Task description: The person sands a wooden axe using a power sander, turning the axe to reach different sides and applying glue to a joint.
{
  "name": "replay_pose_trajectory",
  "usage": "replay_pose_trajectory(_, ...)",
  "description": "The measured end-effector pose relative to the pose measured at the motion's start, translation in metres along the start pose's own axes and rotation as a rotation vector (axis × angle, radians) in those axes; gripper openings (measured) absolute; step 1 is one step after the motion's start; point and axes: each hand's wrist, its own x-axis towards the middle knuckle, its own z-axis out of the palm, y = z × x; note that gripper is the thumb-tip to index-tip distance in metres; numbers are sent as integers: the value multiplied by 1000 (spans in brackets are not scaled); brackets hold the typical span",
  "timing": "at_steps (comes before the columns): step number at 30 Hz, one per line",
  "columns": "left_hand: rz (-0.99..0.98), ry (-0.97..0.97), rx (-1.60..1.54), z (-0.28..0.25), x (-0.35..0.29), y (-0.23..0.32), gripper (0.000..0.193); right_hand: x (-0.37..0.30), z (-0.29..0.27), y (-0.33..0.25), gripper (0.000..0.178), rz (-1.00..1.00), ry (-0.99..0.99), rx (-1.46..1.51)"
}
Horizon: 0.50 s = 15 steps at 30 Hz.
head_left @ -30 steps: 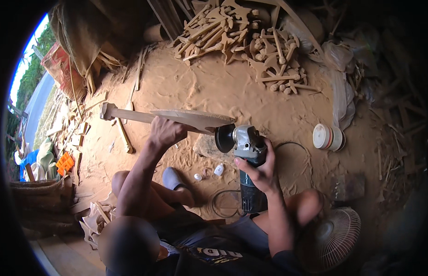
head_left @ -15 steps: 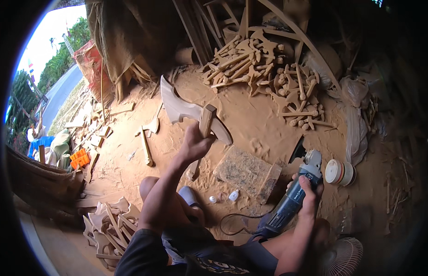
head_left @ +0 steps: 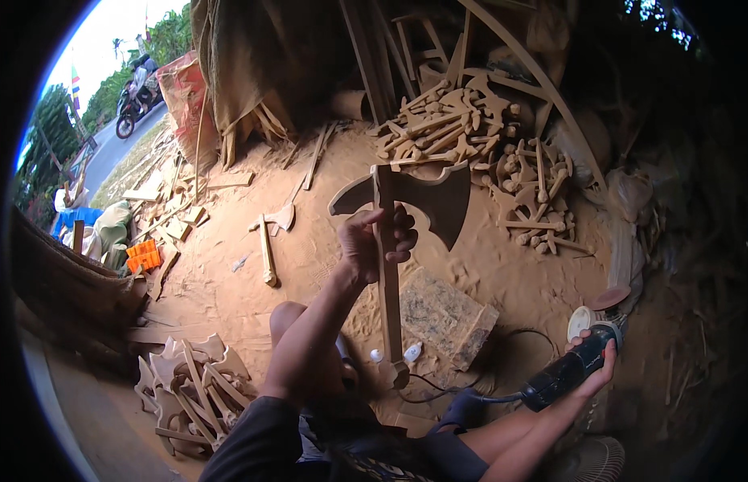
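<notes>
My left hand (head_left: 377, 241) is wrapped round the handle of a wooden axe (head_left: 426, 197) just below its head, holding it upright above the sandy ground. The axe head has a broad flared blade on the right and a curved spike on the left. Its handle ends in a knob low down near my legs. Off to the right, my right hand (head_left: 597, 361) grips the dark body of an angle grinder (head_left: 565, 371). A round disc (head_left: 612, 298) shows at the grinder's far end, and its cord runs back past my knee.
A dusty block (head_left: 446, 309) lies in front of me, beside small white bottles (head_left: 412, 351). Wooden pieces are heaped at the back (head_left: 454, 120) and at lower left (head_left: 193, 386). Another wooden axe (head_left: 269, 241) lies on the ground. A fan (head_left: 591, 459) stands at lower right.
The axe has turned in my left hand, from tilted with its blade across to upright, and moved right. My right hand has swung the grinder lower and to the right. A motorbike has appeared on the road.
</notes>
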Motion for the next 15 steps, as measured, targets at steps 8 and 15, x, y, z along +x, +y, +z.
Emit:
replay_pose_trajectory(8, 330, 236, 66, 25, -3, -1, 80, -10, -8, -15, 56, -76, 46, -56)
replay_pose_trajectory(15, 282, 401, 204, 47, -11, 3, 85, -11, -15, -23, 57, -88, 28, -83)
